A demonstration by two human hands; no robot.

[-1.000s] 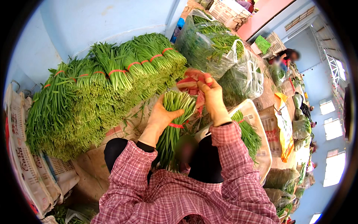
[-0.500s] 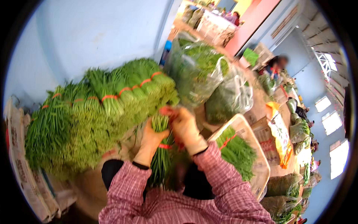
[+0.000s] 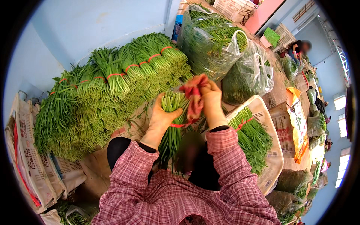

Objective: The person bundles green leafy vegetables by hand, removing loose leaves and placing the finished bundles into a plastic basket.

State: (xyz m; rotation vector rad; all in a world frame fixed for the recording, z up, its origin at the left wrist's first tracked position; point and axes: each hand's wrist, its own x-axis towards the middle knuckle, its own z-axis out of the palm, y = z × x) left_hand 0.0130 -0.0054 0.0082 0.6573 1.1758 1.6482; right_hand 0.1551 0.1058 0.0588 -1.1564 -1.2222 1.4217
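My left hand (image 3: 160,119), in a pale glove, is wrapped round a bunch of long green leafy stalks (image 3: 174,102), cut ends upward and leaves hanging toward my lap. A red band (image 3: 179,125) crosses the bunch below my thumb. Just right of it, my right hand (image 3: 212,105), gloved too, grips a crumpled red strip of cloth or ties (image 3: 195,98). Its lower end reaches down to the red band; whether the two are one piece, I cannot tell. Beside my right forearm, a banded bunch of greens (image 3: 250,140) lies in a pale plastic crate (image 3: 276,159).
Stacked banded bunches (image 3: 108,101) stand against the blue wall (image 3: 101,22) at left. Beyond my hands are clear plastic bags of greens (image 3: 213,45). Pale crates (image 3: 33,157) stand at far left. A yellow-and-white sack (image 3: 296,125) and a person (image 3: 298,50) are at right.
My right hand has drawn up and to the right from the bunch with the red strip, which now shows more fully. The view has shifted, and my left hand still holds the stalks.
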